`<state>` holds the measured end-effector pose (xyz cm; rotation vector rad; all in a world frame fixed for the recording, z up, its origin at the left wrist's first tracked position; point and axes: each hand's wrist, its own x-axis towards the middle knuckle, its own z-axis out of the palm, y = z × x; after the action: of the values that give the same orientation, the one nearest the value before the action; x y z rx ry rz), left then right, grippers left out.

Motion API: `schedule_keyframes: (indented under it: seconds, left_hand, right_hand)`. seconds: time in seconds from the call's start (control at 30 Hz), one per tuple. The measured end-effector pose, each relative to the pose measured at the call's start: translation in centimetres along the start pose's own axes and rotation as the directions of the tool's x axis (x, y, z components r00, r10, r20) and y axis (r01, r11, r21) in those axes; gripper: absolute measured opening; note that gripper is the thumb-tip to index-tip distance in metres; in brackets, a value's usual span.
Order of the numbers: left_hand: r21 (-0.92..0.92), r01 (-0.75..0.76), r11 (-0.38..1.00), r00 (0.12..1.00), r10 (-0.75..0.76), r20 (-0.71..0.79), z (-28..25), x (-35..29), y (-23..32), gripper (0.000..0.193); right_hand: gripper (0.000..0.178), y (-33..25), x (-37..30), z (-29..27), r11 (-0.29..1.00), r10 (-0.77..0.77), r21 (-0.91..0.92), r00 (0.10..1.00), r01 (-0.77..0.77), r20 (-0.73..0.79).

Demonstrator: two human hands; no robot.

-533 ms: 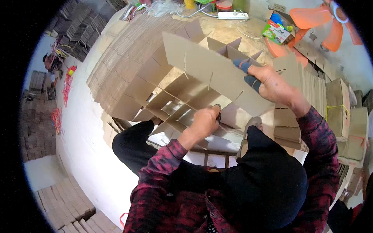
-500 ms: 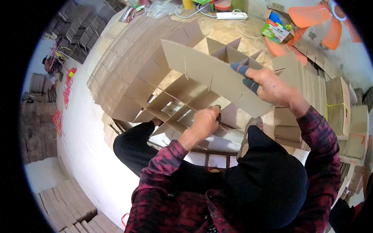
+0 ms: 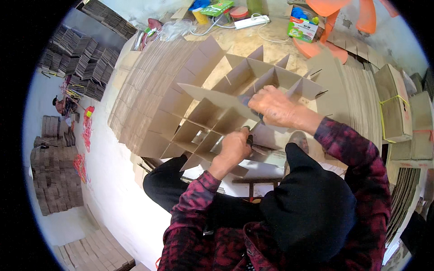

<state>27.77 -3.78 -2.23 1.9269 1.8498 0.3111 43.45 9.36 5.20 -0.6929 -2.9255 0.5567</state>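
Note:
In front of me a partly assembled cardboard divider grid [image 3: 190, 134] stands with its square cells facing up. A long slotted cardboard strip [image 3: 205, 95] sits across it, seated among the cross pieces. My right hand [image 3: 279, 108] is closed over the strip's top edge near its right part; dark covers show on its fingers. Nearer to me, my left hand [image 3: 234, 148] pinches the grid's near right part, with a dark cover on a fingertip. Its grip is partly hidden by the hand itself. Just behind stands another cardboard grid [image 3: 239, 74].
Stacked flat slotted cardboard [image 3: 140, 95] spreads to the left. More upright sheets [image 3: 359, 99] stand at the right, beside tied cardboard bundles [image 3: 395, 106]. At the back are a power strip [image 3: 246, 22], a small box [image 3: 302, 29] and an orange fan [image 3: 332, 22]. A person [image 3: 63, 105] sits far left.
My right hand has come down and left, lowering the cardboard strip into the grid. My left hand stays at the grid's near part. The whole view has shifted slightly.

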Motion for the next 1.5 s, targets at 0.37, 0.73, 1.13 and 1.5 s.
schedule_keyframes:
  seconds: [0.37, 0.73, 1.13, 1.5]
  left_hand:
    - [0.227, 0.001, 0.974, 0.995, -0.023, 0.092, -1.8, -2.8, -1.1, 0.024]
    - [0.062, -0.177, 0.982, 0.959, 0.186, -0.214, -3.6, 2.4, 4.4, 0.029]
    - [-0.005, -0.053, 0.999, 0.999, 0.053, -0.005, 1.3, 5.1, 2.8, 0.019]
    - [-0.019, -0.119, 0.993, 0.986, 0.116, -0.119, 2.4, 5.9, 3.5, 0.015]
  right_hand:
    - [0.031, 8.5, -11.0, 2.8, 0.870, 0.358, -0.140, 0.801, -0.473, -0.480]
    - [0.037, 19.5, -26.2, 0.0, 0.627, 0.581, -0.021, 0.485, -0.779, -0.654]
    - [0.045, 6.9, -15.6, -7.0, 0.972, 0.228, 0.169, 0.817, -0.162, -0.530]
    - [0.040, 6.7, -5.3, -8.4, 0.970, 0.067, 0.244, 0.957, 0.004, -0.282]
